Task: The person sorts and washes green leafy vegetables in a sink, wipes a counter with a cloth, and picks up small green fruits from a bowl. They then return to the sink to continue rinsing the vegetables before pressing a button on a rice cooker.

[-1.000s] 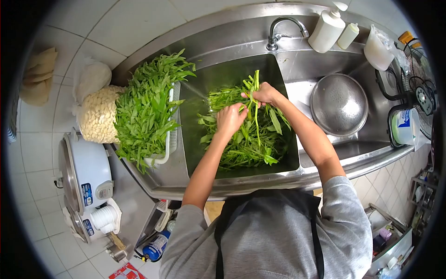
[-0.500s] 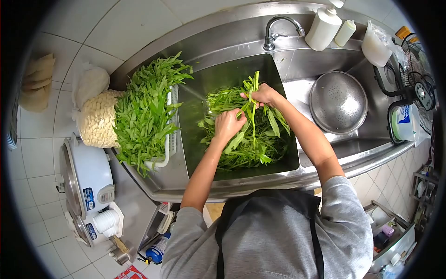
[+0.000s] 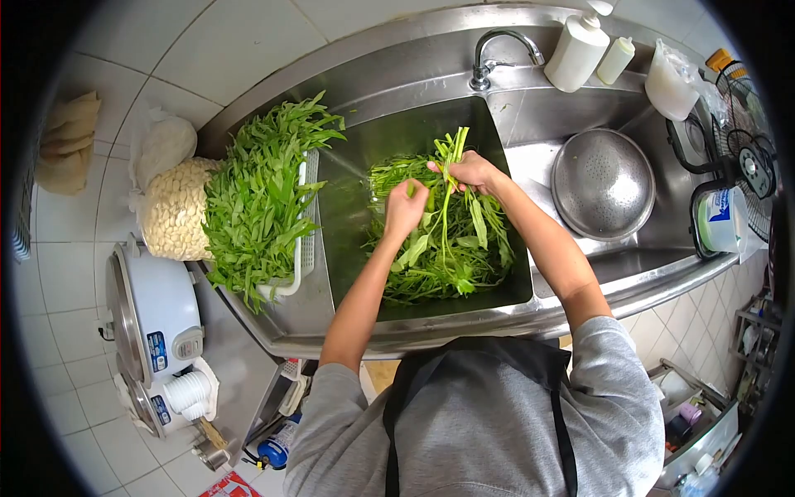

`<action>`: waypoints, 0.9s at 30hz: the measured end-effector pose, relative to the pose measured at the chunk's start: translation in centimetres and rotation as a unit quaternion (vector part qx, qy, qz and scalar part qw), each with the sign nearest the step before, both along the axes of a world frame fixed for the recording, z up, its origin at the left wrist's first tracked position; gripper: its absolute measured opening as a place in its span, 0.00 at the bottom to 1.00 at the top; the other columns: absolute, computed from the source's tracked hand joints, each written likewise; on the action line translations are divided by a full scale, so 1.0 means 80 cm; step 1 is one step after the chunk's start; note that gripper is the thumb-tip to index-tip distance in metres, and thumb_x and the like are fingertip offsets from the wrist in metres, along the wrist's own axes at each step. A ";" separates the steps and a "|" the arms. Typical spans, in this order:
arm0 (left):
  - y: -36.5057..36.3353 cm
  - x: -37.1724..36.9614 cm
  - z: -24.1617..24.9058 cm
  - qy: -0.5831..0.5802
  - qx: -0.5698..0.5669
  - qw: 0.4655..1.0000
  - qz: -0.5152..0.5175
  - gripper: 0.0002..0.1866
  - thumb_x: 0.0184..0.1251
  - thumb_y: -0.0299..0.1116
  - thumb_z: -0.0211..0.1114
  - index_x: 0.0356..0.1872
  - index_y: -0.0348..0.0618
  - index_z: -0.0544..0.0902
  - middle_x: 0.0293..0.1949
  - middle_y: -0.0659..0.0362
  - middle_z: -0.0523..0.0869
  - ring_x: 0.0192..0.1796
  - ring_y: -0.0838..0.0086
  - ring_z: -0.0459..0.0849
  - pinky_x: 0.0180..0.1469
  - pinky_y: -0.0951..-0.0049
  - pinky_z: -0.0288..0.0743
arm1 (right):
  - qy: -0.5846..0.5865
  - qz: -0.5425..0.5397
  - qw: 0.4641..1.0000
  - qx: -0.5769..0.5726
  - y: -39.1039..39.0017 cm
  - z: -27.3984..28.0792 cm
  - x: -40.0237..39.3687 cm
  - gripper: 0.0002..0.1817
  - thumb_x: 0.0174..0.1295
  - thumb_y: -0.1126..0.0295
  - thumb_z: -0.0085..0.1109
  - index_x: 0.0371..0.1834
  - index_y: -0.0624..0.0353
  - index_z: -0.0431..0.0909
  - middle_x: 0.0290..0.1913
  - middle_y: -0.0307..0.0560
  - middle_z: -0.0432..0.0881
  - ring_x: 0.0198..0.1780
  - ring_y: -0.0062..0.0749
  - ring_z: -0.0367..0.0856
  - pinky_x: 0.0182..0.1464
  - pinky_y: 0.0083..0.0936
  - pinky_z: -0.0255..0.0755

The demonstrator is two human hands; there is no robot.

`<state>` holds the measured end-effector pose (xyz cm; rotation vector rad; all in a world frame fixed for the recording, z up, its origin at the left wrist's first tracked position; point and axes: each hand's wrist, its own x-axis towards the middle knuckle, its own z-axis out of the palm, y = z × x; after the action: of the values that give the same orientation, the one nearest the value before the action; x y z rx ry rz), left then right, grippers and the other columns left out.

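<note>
Over the left sink basin (image 3: 352, 290), my right hand (image 3: 472, 171) is wrapped round a small bunch of water spinach (image 3: 447, 228). The cut stems stick up above the fist and the leaves hang below it. Just left of the bunch is my left hand (image 3: 406, 205), its fingers curled and pinched together. Whatever they hold, if anything, is hidden. Beneath both hands lies a heap of loose water spinach stalks (image 3: 439, 282) in the basin. Picked green leaves (image 3: 261, 199) pile high in a white plastic basket (image 3: 308, 224) to the left.
A steel colander (image 3: 603, 182) sits upside down in the right basin. The faucet (image 3: 509, 37) rises behind, beside a white pump bottle (image 3: 577, 54). A bag of pale peeled cloves or beans (image 3: 175, 211) leans left of the leaves. A black fan (image 3: 749, 157) stands far right.
My left hand has risen slightly up and away from the hanging stalks, its fingers now curled higher. My right hand keeps its grip on the bunch in nearly the same place.
</note>
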<state>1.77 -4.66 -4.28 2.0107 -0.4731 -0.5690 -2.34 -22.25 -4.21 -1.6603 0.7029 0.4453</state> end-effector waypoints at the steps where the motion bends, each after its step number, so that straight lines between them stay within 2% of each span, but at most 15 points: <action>1: 0.001 0.004 -0.007 0.000 0.001 1.000 -0.001 0.09 0.54 0.38 0.57 0.25 0.43 0.77 0.16 0.65 0.72 0.18 0.83 0.65 0.20 0.73 0.56 | 0.000 -0.001 1.000 0.001 0.002 0.000 -0.001 0.26 0.48 0.44 0.64 0.13 0.56 0.73 0.12 0.38 0.72 0.11 0.17 0.62 0.13 0.18 0.54; 3: 0.006 0.010 -0.017 0.204 -0.086 0.956 0.194 0.12 0.56 0.40 0.55 0.22 0.44 0.75 0.19 0.66 0.71 0.22 0.84 0.67 0.21 0.74 0.56 | -0.097 -0.053 0.994 0.018 0.007 -0.004 -0.004 0.26 0.48 0.44 0.64 0.12 0.56 0.72 0.12 0.38 0.71 0.11 0.17 0.63 0.13 0.17 0.56; 5: 0.017 0.011 -0.022 0.193 -0.098 0.961 0.174 0.11 0.59 0.37 0.49 0.24 0.43 0.74 0.21 0.62 0.73 0.25 0.81 0.70 0.26 0.77 0.60 | -0.086 -0.063 0.994 0.020 0.004 -0.007 -0.002 0.26 0.48 0.45 0.64 0.12 0.58 0.73 0.12 0.39 0.72 0.10 0.18 0.64 0.13 0.17 0.57; 7: 0.024 0.005 -0.021 0.123 -0.155 0.980 0.026 0.10 0.61 0.33 0.45 0.28 0.41 0.73 0.23 0.59 0.75 0.26 0.77 0.73 0.31 0.76 0.65 | -0.089 -0.067 0.994 -0.009 0.001 -0.010 -0.003 0.26 0.48 0.46 0.65 0.13 0.60 0.73 0.12 0.40 0.73 0.10 0.18 0.64 0.13 0.18 0.57; 9: 0.027 0.003 -0.012 0.141 -0.122 0.982 -0.022 0.12 0.65 0.35 0.45 0.34 0.37 0.73 0.25 0.57 0.77 0.29 0.72 0.76 0.36 0.72 0.69 | -0.079 -0.055 0.995 -0.036 -0.005 -0.017 0.008 0.27 0.48 0.47 0.65 0.14 0.63 0.74 0.13 0.42 0.75 0.10 0.20 0.66 0.14 0.20 0.60; 11: 0.025 -0.008 0.003 -0.099 0.029 0.990 -0.101 0.16 0.67 0.41 0.48 0.37 0.37 0.74 0.26 0.53 0.79 0.30 0.68 0.79 0.37 0.66 0.70 | -0.012 -0.028 0.989 -0.145 -0.007 -0.022 0.014 0.31 0.45 0.42 0.64 0.18 0.66 0.78 0.17 0.45 0.79 0.18 0.26 0.77 0.26 0.25 0.72; 12: 0.018 -0.011 0.042 -0.073 0.178 0.970 -0.147 0.18 0.65 0.47 0.51 0.41 0.41 0.77 0.24 0.50 0.80 0.29 0.63 0.80 0.36 0.63 0.70 | 0.034 -0.009 0.985 -0.168 -0.005 -0.005 0.015 0.30 0.46 0.40 0.62 0.22 0.64 0.80 0.18 0.42 0.80 0.24 0.27 0.81 0.34 0.26 0.75; 15: 0.008 -0.013 0.037 -0.168 0.212 0.940 -0.210 0.17 0.63 0.48 0.52 0.41 0.46 0.80 0.19 0.50 0.78 0.26 0.58 0.80 0.32 0.61 0.70 | 0.066 -0.006 0.980 -0.190 0.005 0.006 0.025 0.28 0.47 0.41 0.62 0.25 0.60 0.81 0.20 0.42 0.81 0.27 0.28 0.81 0.35 0.26 0.75; 19: 0.003 -0.005 0.027 -0.154 0.178 0.950 -0.203 0.18 0.59 0.48 0.56 0.39 0.46 0.82 0.17 0.52 0.78 0.24 0.59 0.79 0.30 0.61 0.70 | 0.056 -0.013 0.978 -0.201 0.013 0.011 0.029 0.28 0.46 0.42 0.63 0.28 0.61 0.81 0.22 0.43 0.82 0.32 0.29 0.82 0.40 0.27 0.74; 21: 0.002 -0.005 0.019 -0.133 0.187 0.959 -0.167 0.16 0.57 0.46 0.57 0.38 0.46 0.82 0.17 0.51 0.78 0.22 0.63 0.78 0.30 0.63 0.70 | 0.046 -0.016 0.982 -0.184 0.014 0.006 0.024 0.28 0.47 0.43 0.63 0.26 0.63 0.81 0.20 0.43 0.82 0.27 0.28 0.82 0.36 0.27 0.74; 23: 0.002 -0.002 0.010 -0.071 0.149 0.984 -0.064 0.16 0.55 0.43 0.55 0.35 0.43 0.81 0.17 0.53 0.78 0.21 0.69 0.76 0.28 0.67 0.69 | -0.024 -0.055 0.993 -0.106 0.018 -0.005 0.021 0.27 0.47 0.44 0.63 0.21 0.63 0.80 0.17 0.44 0.80 0.20 0.25 0.79 0.29 0.24 0.74; 24: 0.006 0.002 -0.005 -0.023 0.076 0.997 -0.014 0.15 0.55 0.43 0.54 0.28 0.41 0.79 0.16 0.58 0.76 0.18 0.73 0.71 0.25 0.71 0.66 | -0.084 -0.102 0.988 -0.077 0.025 -0.010 0.015 0.25 0.48 0.47 0.64 0.17 0.63 0.78 0.13 0.43 0.77 0.13 0.23 0.74 0.22 0.22 0.70; 25: 0.012 0.008 -0.020 -0.024 0.075 0.997 -0.014 0.15 0.55 0.43 0.54 0.28 0.41 0.79 0.16 0.58 0.76 0.18 0.73 0.71 0.25 0.71 0.66 | -0.141 -0.122 0.982 -0.033 0.033 -0.009 0.008 0.23 0.50 0.51 0.64 0.15 0.62 0.76 0.11 0.41 0.75 0.12 0.21 0.72 0.19 0.22 0.68; 26: 0.020 0.015 -0.036 0.119 -0.013 0.990 0.073 0.14 0.55 0.42 0.54 0.27 0.41 0.78 0.16 0.61 0.74 0.18 0.75 0.70 0.23 0.72 0.63 | -0.141 -0.160 0.976 -0.039 0.039 -0.007 0.005 0.22 0.52 0.52 0.63 0.16 0.61 0.75 0.11 0.39 0.74 0.12 0.20 0.70 0.17 0.21 0.65; 27: 0.025 0.017 -0.043 0.260 -0.099 0.947 0.159 0.14 0.55 0.42 0.54 0.25 0.42 0.76 0.16 0.63 0.72 0.19 0.77 0.69 0.22 0.73 0.61 | -0.139 -0.196 0.970 -0.043 0.042 -0.012 0.003 0.20 0.54 0.54 0.63 0.17 0.60 0.74 0.11 0.38 0.72 0.11 0.18 0.68 0.15 0.19 0.61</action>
<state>3.12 -2.64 -7.76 1.6153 0.1110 -0.7796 -2.08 -18.92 -5.17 -1.5744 0.8237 -0.1011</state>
